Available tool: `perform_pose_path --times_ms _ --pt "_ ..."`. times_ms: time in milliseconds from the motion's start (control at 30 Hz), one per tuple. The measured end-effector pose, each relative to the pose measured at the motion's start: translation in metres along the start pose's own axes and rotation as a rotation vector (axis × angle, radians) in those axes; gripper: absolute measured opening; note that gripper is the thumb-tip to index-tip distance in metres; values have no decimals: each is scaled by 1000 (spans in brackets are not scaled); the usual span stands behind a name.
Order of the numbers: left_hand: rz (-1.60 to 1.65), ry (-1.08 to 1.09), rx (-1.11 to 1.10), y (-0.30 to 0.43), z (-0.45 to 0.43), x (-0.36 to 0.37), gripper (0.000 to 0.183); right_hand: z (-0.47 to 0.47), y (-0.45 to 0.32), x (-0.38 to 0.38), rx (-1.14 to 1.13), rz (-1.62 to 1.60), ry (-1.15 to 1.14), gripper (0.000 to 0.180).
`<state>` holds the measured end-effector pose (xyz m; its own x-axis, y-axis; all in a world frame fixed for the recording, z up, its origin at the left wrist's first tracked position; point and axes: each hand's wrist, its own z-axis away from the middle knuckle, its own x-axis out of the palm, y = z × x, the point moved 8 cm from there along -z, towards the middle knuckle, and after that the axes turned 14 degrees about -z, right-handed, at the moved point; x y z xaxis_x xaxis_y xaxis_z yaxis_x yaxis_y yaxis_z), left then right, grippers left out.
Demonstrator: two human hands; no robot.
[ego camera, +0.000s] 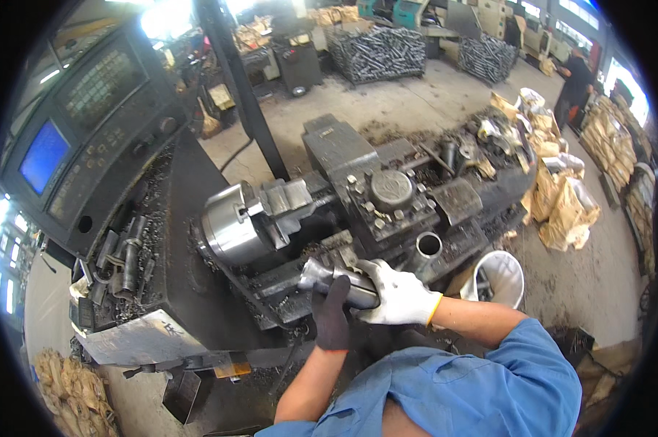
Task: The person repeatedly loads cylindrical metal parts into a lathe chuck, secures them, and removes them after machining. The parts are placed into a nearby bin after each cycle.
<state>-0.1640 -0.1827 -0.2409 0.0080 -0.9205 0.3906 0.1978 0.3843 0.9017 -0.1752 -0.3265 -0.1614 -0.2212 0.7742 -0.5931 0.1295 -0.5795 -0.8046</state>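
Note:
A shiny metal workpiece (356, 290), roughly cylindrical with a flared end, lies between my two hands over the front of a lathe. My left hand (330, 317), in a dark glove, grips its left part from below, thumb and fingers around it. My right hand (397, 294), in a white knit glove with a yellow cuff, holds its right end. Behind them, to the left, is the lathe chuck (233, 224) with its jaws apart and no part seen between them. The square tool post (391, 188) with several bolts stands beyond my hands.
An upright metal tube (429, 246) stands right of my hands, near a white bucket (506, 278) with metal parts. The control panel (105, 120) rises at left; chips and metal pieces (129, 257) lie below it. Paper sacks (566, 213) line the right side. Another person (574, 82) stands far off.

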Motion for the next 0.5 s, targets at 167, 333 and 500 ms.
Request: perform_pose_path --times_ms 167,333,500 --pt "65 18 -348 -71 -3 -17 41 25 123 72 513 -407 -297 72" --pt "353 14 -362 -109 -6 -45 61 80 198 30 268 -185 -378 62" --pt "469 -266 -405 -101 -5 -48 70 272 325 -80 838 -298 -178 61"
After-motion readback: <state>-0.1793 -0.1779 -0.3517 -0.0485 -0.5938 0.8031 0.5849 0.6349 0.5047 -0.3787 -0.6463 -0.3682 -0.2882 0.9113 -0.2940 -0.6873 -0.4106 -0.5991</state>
